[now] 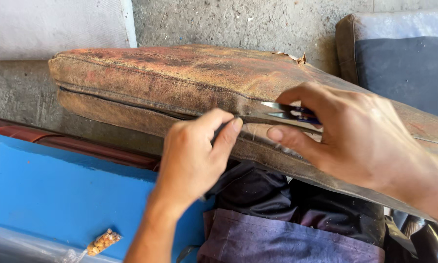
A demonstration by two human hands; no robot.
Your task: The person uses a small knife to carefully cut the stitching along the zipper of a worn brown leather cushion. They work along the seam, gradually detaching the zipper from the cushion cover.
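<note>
A worn brown leather cushion with reddish stains lies tilted across my lap. Along its side runs a seam that is split open. My right hand holds a small pair of thread snips with a dark blue handle, the metal blades pointing left at the seam. My left hand pinches the seam edge just left of the blades, thumb and forefinger closed on the leather and a loose thread.
A blue surface lies at the lower left, with a small clear bag of yellowish bits on it. A second cushion, grey with a brown edge, stands at the upper right. Concrete floor lies behind. Dark and purple cloth covers my lap.
</note>
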